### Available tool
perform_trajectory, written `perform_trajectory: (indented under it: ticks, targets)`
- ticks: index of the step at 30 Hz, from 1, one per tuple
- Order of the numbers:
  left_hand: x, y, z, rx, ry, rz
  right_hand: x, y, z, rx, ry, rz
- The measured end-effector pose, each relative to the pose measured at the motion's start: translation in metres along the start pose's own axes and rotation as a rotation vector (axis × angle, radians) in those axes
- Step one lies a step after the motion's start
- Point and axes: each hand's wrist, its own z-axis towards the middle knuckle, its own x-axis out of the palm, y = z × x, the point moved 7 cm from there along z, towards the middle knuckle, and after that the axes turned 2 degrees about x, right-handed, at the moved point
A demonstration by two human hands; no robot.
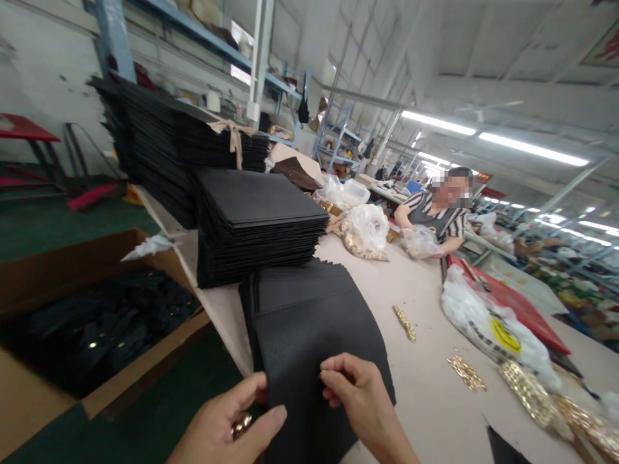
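Observation:
A stack of black leather-like sheets (309,322) lies at the near edge of the beige table (425,386). My left hand (227,425) grips the near left edge of the top sheet, and a small gold metal fitting (240,425) shows under its fingers. My right hand (358,399) pinches the top sheet near its middle with thumb and forefinger; something small and gold glints at the fingertips.
Taller stacks of black sheets (256,225) and a tied bundle (169,142) stand behind. Gold chain pieces (405,322) and plastic bags (493,328) lie on the right. A person (440,212) sits across the table. An open cardboard box (87,322) sits on the floor at left.

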Motion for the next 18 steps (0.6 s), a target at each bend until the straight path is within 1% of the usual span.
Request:
perform_trajectory:
  ticks: [2,3,4,5,7,11,14,16,18]
  targets:
    - [0.015,-0.009,0.010,-0.045,0.161,-0.175,0.002,0.000,0.000,-0.002,0.003,0.027]
    - [0.022,-0.010,0.015,-0.077,0.202,-0.254,0.002,0.000,0.000,0.004,0.001,0.038]
    - [0.026,-0.009,0.019,-0.114,0.206,-0.316,0.002,-0.001,0.000,0.013,-0.004,0.044]
    - [0.028,-0.005,0.022,-0.152,0.179,-0.357,0.003,-0.002,0.000,0.023,-0.010,0.045]
    - [0.029,0.007,0.024,-0.230,0.097,-0.360,0.003,-0.002,0.001,0.041,-0.019,0.042]
    - [0.025,0.030,0.015,-0.385,-0.013,-0.214,0.002,0.001,0.001,0.047,-0.008,0.032]
    - [0.021,0.032,0.007,-0.405,-0.069,-0.130,0.002,0.001,0.002,0.045,0.001,0.035]
    - [0.019,0.029,0.004,-0.399,-0.107,-0.070,0.002,0.000,0.003,0.027,0.010,0.049]
    - [0.019,0.025,0.002,-0.394,-0.131,-0.073,0.002,0.000,0.003,-0.009,0.019,0.082]
